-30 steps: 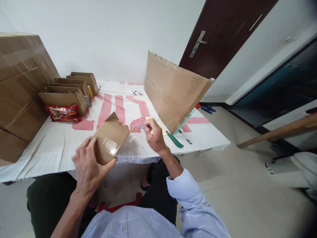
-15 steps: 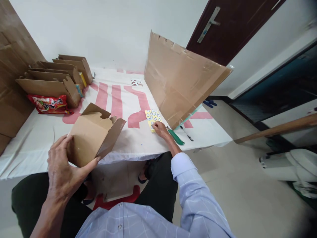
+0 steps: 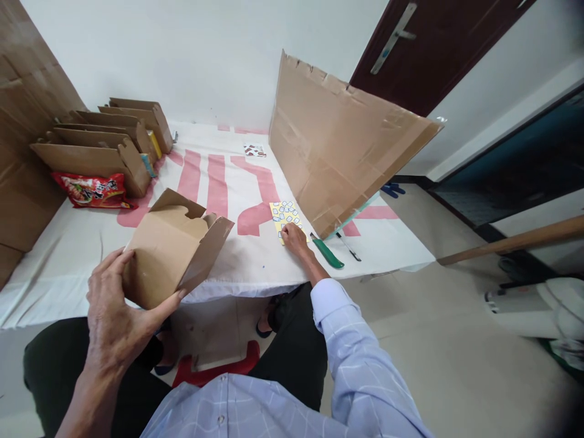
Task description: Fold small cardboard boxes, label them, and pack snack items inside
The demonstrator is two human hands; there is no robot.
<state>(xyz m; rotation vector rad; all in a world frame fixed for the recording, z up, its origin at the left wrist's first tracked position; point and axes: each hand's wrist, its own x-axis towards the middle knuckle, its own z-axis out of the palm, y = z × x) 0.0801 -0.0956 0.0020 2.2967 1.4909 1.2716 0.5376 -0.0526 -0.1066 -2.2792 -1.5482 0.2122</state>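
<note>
My left hand [image 3: 116, 310] grips the near end of a small brown cardboard box [image 3: 166, 252], tilted above the table's front edge, thumb on one side and fingers on the other. On the tabletop my right hand [image 3: 294, 237] is closed, knuckles up, over the lower part of a yellow sheet patterned with pale blue squares [image 3: 283, 212]. Whether the fingers pinch the sheet is hidden. Just right of that hand lies a green-handled knife or cutter [image 3: 327, 252], and beyond it a thin dark pen-like item [image 3: 350, 248].
Several folded cardboard boxes [image 3: 86, 152] stand at the left behind a red food packet [image 3: 93, 190]. A large cardboard panel [image 3: 337, 146] rises at the right. A small patterned card [image 3: 254, 150] lies farther back on the white and pink cloth [image 3: 201, 243].
My right hand has shifted very slightly on the yellow sheet. The left hand and box keep nearly the same pose. The camera view has turned a little.
</note>
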